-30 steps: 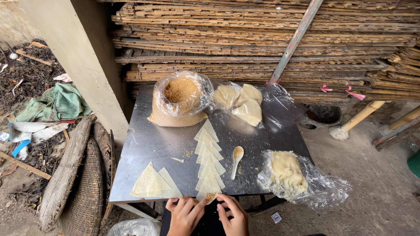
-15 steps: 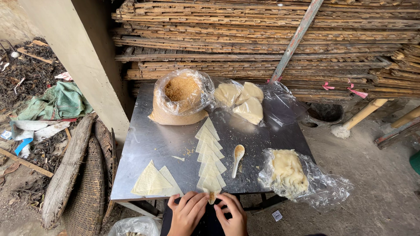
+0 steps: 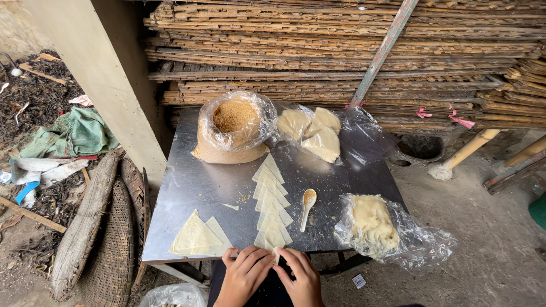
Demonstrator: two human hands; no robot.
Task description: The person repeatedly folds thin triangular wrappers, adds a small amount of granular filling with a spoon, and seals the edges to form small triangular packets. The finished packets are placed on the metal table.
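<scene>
My left hand (image 3: 243, 277) and my right hand (image 3: 300, 277) meet at the near edge of a metal table (image 3: 193, 187). Together they pinch a small pale dough wrapper (image 3: 275, 253) between their fingertips. Just beyond them a row of several folded triangular pastries (image 3: 269, 199) runs up the table's middle. A white spoon (image 3: 307, 206) with brown filling lies to the right of that row. A small stack of flat triangular wrappers (image 3: 198, 237) sits left of my left hand.
An open plastic bag of brown crumbly filling (image 3: 234, 124) stands at the table's far side, beside a bag of dough sheets (image 3: 317, 134). Another bag of pale dough (image 3: 372, 223) lies near right. Stacked bamboo slats (image 3: 341, 45) fill the background; a woven basket (image 3: 108, 256) leans left.
My hands have stayed at the table's near edge, working the wrapper with slightly shifted fingers. Nothing on the table has moved.
</scene>
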